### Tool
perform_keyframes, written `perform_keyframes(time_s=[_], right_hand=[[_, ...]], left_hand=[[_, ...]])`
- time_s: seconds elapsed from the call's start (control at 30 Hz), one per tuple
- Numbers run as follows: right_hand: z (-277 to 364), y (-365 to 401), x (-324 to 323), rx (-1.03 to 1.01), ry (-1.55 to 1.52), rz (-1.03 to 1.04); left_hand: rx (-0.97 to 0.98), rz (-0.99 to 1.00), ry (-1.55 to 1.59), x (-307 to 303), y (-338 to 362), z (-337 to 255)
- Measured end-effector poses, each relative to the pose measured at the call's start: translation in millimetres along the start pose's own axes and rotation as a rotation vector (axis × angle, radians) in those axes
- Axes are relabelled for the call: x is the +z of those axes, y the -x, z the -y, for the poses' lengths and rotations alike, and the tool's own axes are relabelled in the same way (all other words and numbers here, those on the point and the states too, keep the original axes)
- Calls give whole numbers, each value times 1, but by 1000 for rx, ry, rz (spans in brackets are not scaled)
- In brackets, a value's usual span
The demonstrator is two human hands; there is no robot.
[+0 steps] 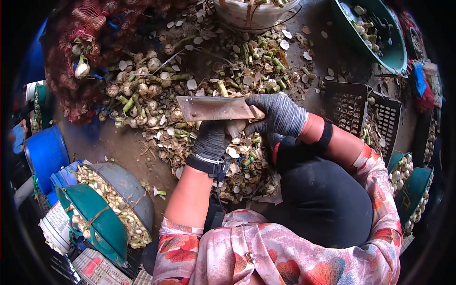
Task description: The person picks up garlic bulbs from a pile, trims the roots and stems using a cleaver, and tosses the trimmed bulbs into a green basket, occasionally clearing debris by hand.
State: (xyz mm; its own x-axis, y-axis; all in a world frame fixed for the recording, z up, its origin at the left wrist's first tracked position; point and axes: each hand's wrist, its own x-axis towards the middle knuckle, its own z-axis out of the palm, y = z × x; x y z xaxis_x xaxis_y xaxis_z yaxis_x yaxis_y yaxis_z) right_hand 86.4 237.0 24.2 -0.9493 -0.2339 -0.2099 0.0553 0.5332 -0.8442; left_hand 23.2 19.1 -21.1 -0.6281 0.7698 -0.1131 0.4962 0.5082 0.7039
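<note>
In the head view, my right hand (278,114), in a grey knitted glove, is closed round the handle of a wide-bladed knife (216,109). The blade points left and lies above my left hand (210,140). That hand, gloved too, is closed round a garlic bulb (235,127) just under the blade's right part. The blade hides some of the left fingers. Beneath both hands spreads a heap of trimmed stalks and skins (247,166). Whole garlic bulbs (142,90) with stems lie up and to the left of the knife.
Red mesh sacks (71,90) stand at upper left, a white bucket (247,18) at the top. A green basin (399,47) is at upper right, above black crates (349,102). Filled tubs (135,185) and a blue container (46,154) stand at left.
</note>
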Motion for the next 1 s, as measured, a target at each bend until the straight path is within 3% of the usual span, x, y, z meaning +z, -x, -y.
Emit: perform_keyframes(time_s=[0.07, 0.13, 0.17, 0.3, 0.33, 0.37, 0.4, 0.43, 0.47, 0.5, 0.57, 0.63, 0.7, 0.73, 0.8, 0.9, 1.0], right_hand=[[8, 6, -11, -6, 98, 35], [12, 13, -15, -50, 199, -7], [8, 13, -15, 21, 179, 17], [-40, 9, -8, 294, 124, 40], [-64, 13, -5, 377, 186, 68], [-62, 21, -7, 416, 190, 13], [-66, 28, -5, 495, 140, -28], [-70, 35, -3, 501, 81, -107], [-68, 37, -3, 557, 45, -124], [-65, 37, -5, 611, 10, -142], [-69, 32, -4, 568, 10, -146], [-85, 23, 5, 469, 40, -163], [-71, 15, 5, 415, 85, -141], [-68, 12, 7, 390, 107, -125], [-52, 9, 3, 381, 116, -80], [-55, 16, 6, 414, 121, -16], [-64, 28, 13, 442, 113, -59]], left_hand=[[-249, -104, 1075, 47, 11, 51], [-226, -128, 1092, 31, 17, 33], [-215, -140, 1100, 23, 19, 23], [-77, -259, 137, -49, 24, -20], [-364, -317, 412, -77, 40, -26], [-357, -522, 986, -105, 59, -13], [-230, -886, 983, -141, 69, -34], [124, -819, 1281, -185, 99, -3], [223, -993, 1359, -223, 128, -6], [551, -1036, 1591, -251, 154, 7], [560, -1493, 1490, -294, 203, 31], [252, -1365, 1354, -279, 195, 36], [-161, -1080, 754, -230, 132, 32], [-122, -805, 814, -208, 112, 73], [-73, -302, -236, -144, 58, 76], [-52, 338, -902, -78, 1, 96], [187, 645, -903, -45, -23, 127]])
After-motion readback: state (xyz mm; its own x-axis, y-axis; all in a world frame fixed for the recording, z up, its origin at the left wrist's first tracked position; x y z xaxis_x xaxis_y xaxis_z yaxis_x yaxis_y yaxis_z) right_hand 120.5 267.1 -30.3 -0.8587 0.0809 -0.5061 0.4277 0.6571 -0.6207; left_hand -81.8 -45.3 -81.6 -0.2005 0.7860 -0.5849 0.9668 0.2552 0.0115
